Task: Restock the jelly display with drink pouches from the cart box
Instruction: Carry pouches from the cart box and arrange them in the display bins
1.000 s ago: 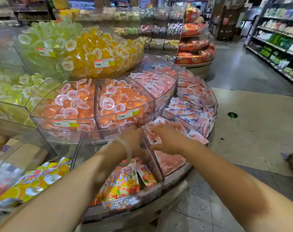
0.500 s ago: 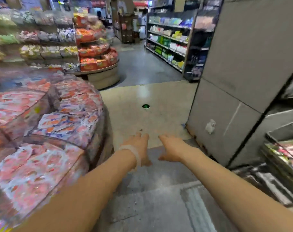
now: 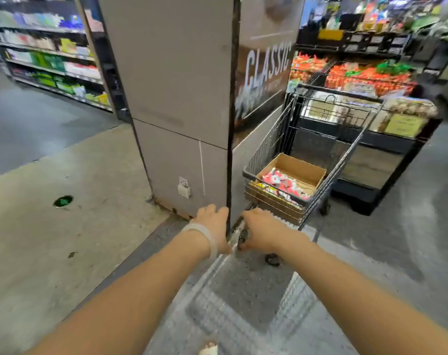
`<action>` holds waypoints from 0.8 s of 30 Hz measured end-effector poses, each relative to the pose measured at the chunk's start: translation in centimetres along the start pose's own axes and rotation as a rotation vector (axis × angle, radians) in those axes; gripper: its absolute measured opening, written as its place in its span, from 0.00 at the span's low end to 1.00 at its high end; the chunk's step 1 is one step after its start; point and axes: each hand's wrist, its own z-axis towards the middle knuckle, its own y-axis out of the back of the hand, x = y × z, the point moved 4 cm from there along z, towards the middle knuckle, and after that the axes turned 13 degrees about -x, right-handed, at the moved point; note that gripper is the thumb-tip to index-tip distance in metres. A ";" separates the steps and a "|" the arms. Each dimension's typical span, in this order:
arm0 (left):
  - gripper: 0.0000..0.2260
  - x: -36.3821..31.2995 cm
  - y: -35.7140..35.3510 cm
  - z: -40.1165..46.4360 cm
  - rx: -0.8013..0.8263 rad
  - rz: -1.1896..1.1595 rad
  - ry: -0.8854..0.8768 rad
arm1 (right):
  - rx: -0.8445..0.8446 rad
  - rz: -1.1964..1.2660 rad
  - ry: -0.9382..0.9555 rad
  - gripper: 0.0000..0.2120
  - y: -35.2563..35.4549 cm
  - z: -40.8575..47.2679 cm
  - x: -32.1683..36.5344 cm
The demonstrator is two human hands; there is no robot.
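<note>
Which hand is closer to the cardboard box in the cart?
The right hand. It is just short of the cart, below the cardboard box. The left hand is farther over, in front of the grey pillar. Both hold nothing.

A plain brown cardboard box [image 3: 293,175] sits in a silver-grey wire shopping cart [image 3: 312,160] with a black rim, and the small drink pouches [image 3: 281,184] inside it are mostly red and white, with a few yellow ones at the near-left corner. The square pillar [image 3: 176,98] is matt grey on one face and dark on the other, where white block letters read "CLASSIC" [image 3: 267,64]; the floor [image 3: 64,247] is speckled beige on the left and mottled grey on the right, with a small round green mark [image 3: 63,201] in the beige part. A pale, milky-white bangle [image 3: 205,235] circles the left wrist, the produce stand [image 3: 366,75] behind the cart shows orange-red heaps with green tufts, and the far shelves [image 3: 51,62] carry green, white and yellow packs.
</note>
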 end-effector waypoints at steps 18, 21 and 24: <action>0.39 -6.7 -0.9 32.4 0.162 0.058 -0.305 | 0.007 0.064 -0.415 0.33 2.7 20.3 -19.5; 0.35 -8.5 -1.5 37.4 0.169 0.064 -0.333 | -0.016 0.064 -0.407 0.34 3.2 24.2 -23.5; 0.33 -9.4 -2.6 42.9 0.181 0.054 -0.306 | 0.007 0.082 -0.416 0.30 3.1 28.9 -27.6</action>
